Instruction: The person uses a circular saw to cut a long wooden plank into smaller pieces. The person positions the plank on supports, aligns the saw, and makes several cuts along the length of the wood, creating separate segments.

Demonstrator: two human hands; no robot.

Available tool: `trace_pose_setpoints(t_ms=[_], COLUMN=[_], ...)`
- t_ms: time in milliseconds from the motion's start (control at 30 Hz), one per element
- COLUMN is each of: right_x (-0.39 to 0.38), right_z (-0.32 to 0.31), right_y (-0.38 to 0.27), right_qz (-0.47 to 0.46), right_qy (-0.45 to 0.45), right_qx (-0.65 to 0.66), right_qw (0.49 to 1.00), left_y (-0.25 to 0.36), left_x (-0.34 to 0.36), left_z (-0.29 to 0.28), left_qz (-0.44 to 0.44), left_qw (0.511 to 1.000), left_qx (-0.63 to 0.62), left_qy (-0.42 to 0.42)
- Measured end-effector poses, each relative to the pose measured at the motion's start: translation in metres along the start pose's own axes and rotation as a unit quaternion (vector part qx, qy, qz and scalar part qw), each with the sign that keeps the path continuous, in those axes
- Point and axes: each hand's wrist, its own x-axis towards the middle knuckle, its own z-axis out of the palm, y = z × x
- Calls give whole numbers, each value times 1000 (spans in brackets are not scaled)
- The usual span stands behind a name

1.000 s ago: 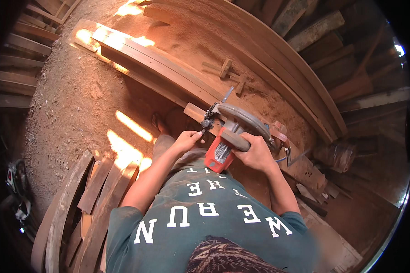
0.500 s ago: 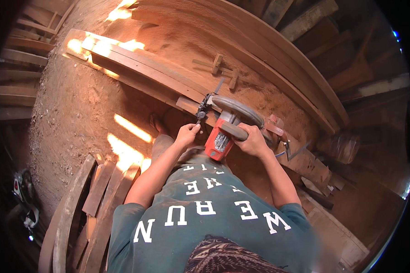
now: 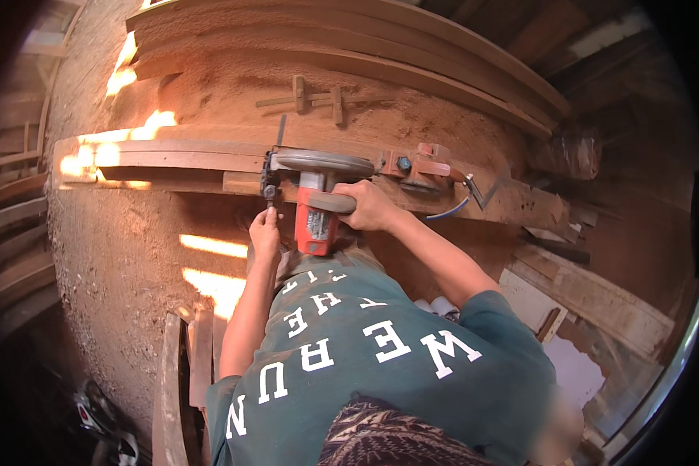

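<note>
A red circular saw (image 3: 314,198) with a grey blade guard sits on a long curved wooden plank (image 3: 175,158) that lies across the workspace. My right hand (image 3: 371,206) is wrapped around the saw's grey handle. My left hand (image 3: 266,231) pinches a small dark knob or bolt at the saw's left side, just below the plank's near edge. A clamp-like red fitting (image 3: 423,167) sits on the plank just right of the saw. My green shirt fills the lower middle.
Sawdust covers the ground and the surface behind the plank. More curved planks (image 3: 380,39) stack at the back. A small wooden cross piece (image 3: 311,97) lies in the sawdust. Loose boards (image 3: 182,380) lie lower left, and flat offcuts (image 3: 575,287) at right.
The view has swung so the plank now runs level. My left hand has shifted from the saw body to the small knob at its left side. My right hand kept its grip.
</note>
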Motion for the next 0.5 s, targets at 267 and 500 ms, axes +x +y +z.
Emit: trace_pose_setpoints(t_ms=[267,500], right_x=[10,24], right_z=[17,26], right_y=[13,3], right_qz=[-36,-27], right_qy=[23,16], right_qx=[-2,-1], right_qw=[999,1000], left_y=[-3,18], left_x=[12,9], left_z=[-8,-11], left_qz=[5,0], left_qw=[1000,998], left_qx=[-16,-35], left_qy=[22,60])
